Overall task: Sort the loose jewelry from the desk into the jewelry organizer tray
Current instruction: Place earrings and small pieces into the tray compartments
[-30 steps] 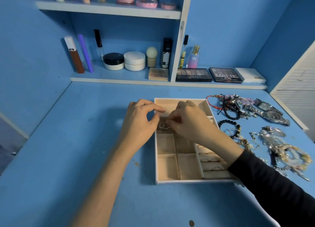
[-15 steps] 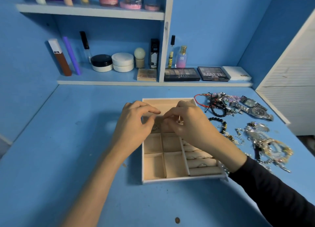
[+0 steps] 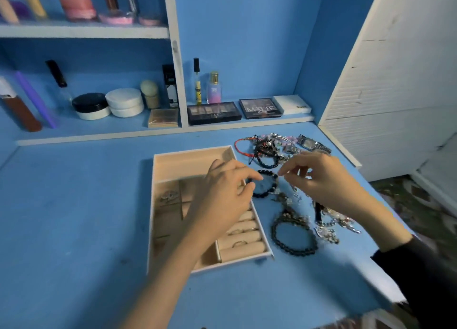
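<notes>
Head view: a beige jewelry organizer tray [image 3: 173,163] sits on a blue desk [image 3: 74,217], with loose jewelry [image 3: 267,148] heaped beside it. The left hand [image 3: 222,192] curls its fingertips at a black bead bracelet [image 3: 268,189]; its grip is unclear. The right hand [image 3: 319,180] hovers half-curled over the heap; whether it holds anything is unclear.

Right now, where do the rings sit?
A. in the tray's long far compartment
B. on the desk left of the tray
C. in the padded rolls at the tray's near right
C: two rings sit slotted between the padded rolls in the near right section of the jewelry organizer tray. The long far compartment shows no rings.
</notes>
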### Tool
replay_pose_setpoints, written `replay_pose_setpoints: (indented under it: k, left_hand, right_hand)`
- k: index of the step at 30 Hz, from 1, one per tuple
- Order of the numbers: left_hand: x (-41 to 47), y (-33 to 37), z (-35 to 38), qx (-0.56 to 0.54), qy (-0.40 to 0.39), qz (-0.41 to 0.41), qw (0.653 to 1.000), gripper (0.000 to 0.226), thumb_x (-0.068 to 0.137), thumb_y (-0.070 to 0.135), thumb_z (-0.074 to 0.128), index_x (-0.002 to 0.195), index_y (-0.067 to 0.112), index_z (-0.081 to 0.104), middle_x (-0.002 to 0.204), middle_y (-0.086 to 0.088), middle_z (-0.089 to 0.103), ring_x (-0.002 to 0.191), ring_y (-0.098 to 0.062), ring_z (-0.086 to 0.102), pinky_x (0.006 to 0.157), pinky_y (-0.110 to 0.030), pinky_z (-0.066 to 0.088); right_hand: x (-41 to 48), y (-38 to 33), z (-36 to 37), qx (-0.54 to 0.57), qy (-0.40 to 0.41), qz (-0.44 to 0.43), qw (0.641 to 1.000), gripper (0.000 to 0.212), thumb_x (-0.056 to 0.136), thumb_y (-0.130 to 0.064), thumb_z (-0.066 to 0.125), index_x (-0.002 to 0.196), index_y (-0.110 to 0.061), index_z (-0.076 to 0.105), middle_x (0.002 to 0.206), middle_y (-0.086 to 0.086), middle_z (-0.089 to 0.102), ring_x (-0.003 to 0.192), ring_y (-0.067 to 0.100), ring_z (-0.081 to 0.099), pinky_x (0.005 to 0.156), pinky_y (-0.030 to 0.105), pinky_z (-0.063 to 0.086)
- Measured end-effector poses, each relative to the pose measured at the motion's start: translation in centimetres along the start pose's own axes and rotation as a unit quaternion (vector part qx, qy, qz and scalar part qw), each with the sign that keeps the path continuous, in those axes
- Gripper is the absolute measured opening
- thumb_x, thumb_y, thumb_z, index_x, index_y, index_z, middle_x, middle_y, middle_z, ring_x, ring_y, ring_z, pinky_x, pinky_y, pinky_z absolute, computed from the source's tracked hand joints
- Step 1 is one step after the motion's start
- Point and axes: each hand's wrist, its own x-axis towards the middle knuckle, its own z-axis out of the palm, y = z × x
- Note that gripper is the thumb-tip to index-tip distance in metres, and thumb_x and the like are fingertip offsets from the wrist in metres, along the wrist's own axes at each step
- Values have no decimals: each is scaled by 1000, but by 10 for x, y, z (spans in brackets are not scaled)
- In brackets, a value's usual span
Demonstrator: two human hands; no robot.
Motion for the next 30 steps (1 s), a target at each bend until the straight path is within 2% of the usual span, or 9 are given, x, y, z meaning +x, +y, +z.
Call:
replay_pose_setpoints:
  k: [4, 9, 15, 19, 24, 27, 30]
  left_hand:
    - [8, 7, 14, 12, -30, 17, 999, 19, 90, 22, 55, 102, 30, 67, 102, 10, 58, 96, -4, 35, 79, -11, 21]
    - [14, 12, 20, 15, -51, 21, 998, 20, 91, 22, 53, 103, 29, 67, 105, 9, 57, 99, -4, 34, 79, -9, 18]
    - [17, 11, 23, 27, -60, 19, 998, 20, 90, 21, 55, 103, 29, 68, 106, 9, 58, 99, -5, 33, 81, -10, 19]
    - [19, 10, 25, 63, -68, 28, 995, 23, 91, 22, 55, 110, 28, 66, 109, 9, 57, 103, -7, 35, 81, -10, 19]
    - [21, 13, 29, 118, -85, 53, 988, 26, 92, 27, 53, 116, 25, 63, 116, 11, 57, 109, -10, 35, 91, -17, 23]
    - [22, 14, 31, 154, -100, 68, 981, 28, 92, 28, 52, 118, 24, 61, 118, 11, 59, 109, -12, 37, 92, -21, 27]
    - [23, 14, 34, 187, -100, 77, 974, 24, 91, 28, 53, 113, 23, 64, 110, 9, 64, 104, -14, 40, 88, -27, 34]
  right_hand:
    - [-13, 16, -9, -46, -84, -9, 995, 13, 83, -16, 63, 83, -28, 67, 81, -12, 60, 74, 0, 53, 66, 14, 41]
    - [-18, 25, -4, -93, -115, -16, 989, 8, 83, -28, 66, 91, -27, 67, 86, -7, 57, 86, 10, 50, 75, 20, 39]
    - [-16, 28, 2, -139, -103, -41, 984, 6, 85, -30, 62, 89, -27, 65, 81, -14, 48, 85, 8, 42, 59, 10, 30]
    - [-17, 29, 6, -152, -83, -53, 983, 3, 83, -27, 59, 83, -25, 60, 84, -9, 53, 84, 8, 43, 56, 11, 30]
    - [-17, 30, 3, -19, 38, -4, 999, 4, 79, -16, 63, 75, -17, 61, 74, -2, 59, 72, 14, 53, 64, 29, 48]
    - [-17, 25, 0, 108, 99, 56, 988, 8, 81, -12, 62, 74, -16, 62, 67, -3, 60, 55, 3, 51, 53, 14, 42]
    - [-17, 22, 0, 210, 110, 96, 967, 9, 84, -12, 61, 76, -13, 63, 66, -1, 57, 53, 2, 45, 51, 12, 37]
